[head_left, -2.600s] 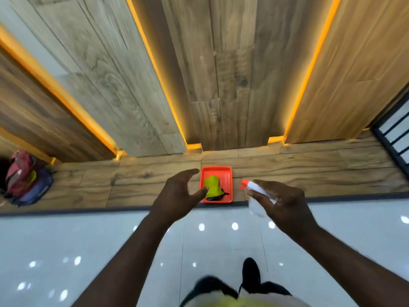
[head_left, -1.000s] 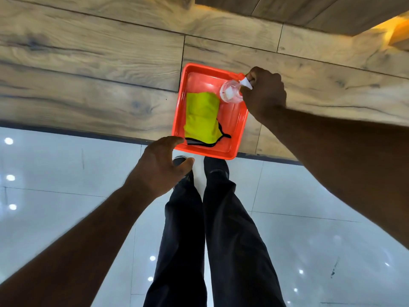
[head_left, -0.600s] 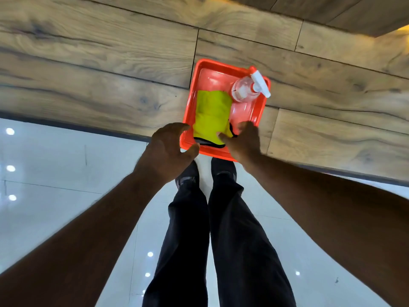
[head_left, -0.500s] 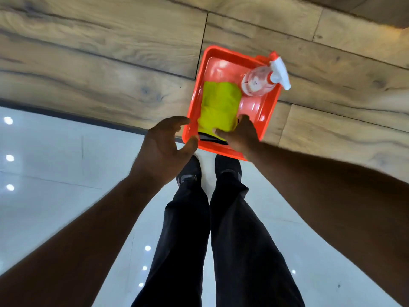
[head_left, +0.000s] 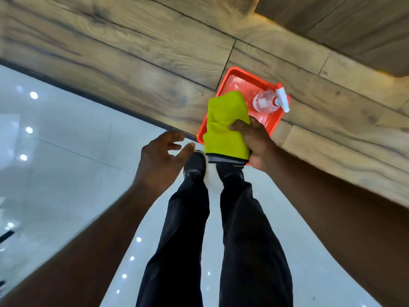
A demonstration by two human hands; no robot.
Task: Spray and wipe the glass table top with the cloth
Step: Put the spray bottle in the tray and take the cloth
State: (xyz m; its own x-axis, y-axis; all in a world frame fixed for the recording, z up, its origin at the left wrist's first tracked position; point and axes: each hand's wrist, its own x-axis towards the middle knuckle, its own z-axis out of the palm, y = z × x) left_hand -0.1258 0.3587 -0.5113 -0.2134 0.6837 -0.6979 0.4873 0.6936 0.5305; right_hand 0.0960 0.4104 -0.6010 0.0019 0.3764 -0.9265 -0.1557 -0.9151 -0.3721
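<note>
One yellow cloth (head_left: 225, 127) clamped in curled fingers of right hand (head_left: 256, 142), held over one red tray (head_left: 236, 84), one spray bottle (head_left: 265, 103) seen in tray at cloth's 2 o'clock, left hand (head_left: 161, 156) at 9 o'clock, fingers apart, nothing held.

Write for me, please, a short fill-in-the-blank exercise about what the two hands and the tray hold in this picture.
1. The right hand grips the ____.
2. The left hand holds ____.
3. In the tray lies the ____.
Missing words: cloth; nothing; bottle.
</note>
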